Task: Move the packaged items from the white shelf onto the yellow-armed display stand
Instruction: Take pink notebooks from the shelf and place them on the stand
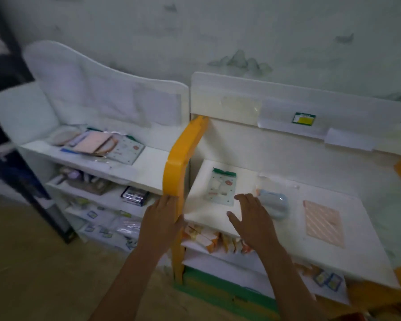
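The white shelf [146,167] stands on the left with a heap of packaged items [95,142] on its top board, among them a pink flat pack and a green-topped clear packet [126,150]. To its right, the display stand's yellow arm [180,158] rises beside a white top board [347,256]. On that board lie a green-topped clear packet [222,187], a pale blue packaged item [276,203] and a pink striped pack [323,222]. My left hand [160,222] rests against the yellow arm, fingers together, holding nothing. My right hand [252,218] hovers open over the board's front left.
The white shelf's lower boards hold a dark box [134,195] and small cards. Orange packets [208,237] fill the stand's shelf under the top board. A green base [218,295] sits on the floor. A dark frame [33,181] leans at the left. The wall is close behind.
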{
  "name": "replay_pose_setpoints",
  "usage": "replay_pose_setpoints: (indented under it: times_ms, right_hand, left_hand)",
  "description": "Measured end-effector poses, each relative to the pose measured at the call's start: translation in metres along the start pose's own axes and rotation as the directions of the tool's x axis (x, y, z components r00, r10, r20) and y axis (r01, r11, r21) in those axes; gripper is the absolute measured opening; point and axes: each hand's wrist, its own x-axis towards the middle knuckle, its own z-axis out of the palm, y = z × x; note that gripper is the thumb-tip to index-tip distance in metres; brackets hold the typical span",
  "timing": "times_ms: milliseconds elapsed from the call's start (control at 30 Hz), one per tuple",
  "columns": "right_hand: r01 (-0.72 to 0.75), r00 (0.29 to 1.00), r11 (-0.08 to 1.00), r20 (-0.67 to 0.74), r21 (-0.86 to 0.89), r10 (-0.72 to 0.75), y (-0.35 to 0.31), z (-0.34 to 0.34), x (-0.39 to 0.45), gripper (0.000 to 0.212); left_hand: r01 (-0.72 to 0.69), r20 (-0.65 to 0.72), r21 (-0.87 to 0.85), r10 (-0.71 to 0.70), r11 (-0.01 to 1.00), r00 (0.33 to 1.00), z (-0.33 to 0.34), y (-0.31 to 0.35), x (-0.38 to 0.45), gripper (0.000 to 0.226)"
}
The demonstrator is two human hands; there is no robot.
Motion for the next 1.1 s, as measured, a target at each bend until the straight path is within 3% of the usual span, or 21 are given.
replay_pose_setpoints:
  times_ms: [233,467,800,1100]
  right_hand:
    - [0.126,0.986,0.965,0.077,0.232,-0.148,-0.125,0.044,0.012,0.042]
    - [0.236,0.929,0.890,0.177,0.391,-0.324,-0.214,0.089,0.038,0.038]
    - [0.194,0.880,0.812,0.269,0.550,-0.392,-0.292,0.153,0.124,0.034]
    - [0.164,0.891,0.808,0.266,0.567,-0.368,-0.352,0.193,0.233,0.036]
  left_hand:
    - [0.244,0.008,-0.096,-0.245,0.965,0.970,-0.046,-0.107,-0.065,0.041]
    - [0.466,0.010,-0.291,-0.484,0.836,0.875,-0.070,-0.189,-0.108,0.039]
    - [0.544,-0.057,-0.419,-0.618,0.728,0.784,-0.084,-0.280,-0.065,0.037]
    - [0.493,-0.119,-0.372,-0.567,0.786,0.815,-0.097,-0.369,0.027,0.037]
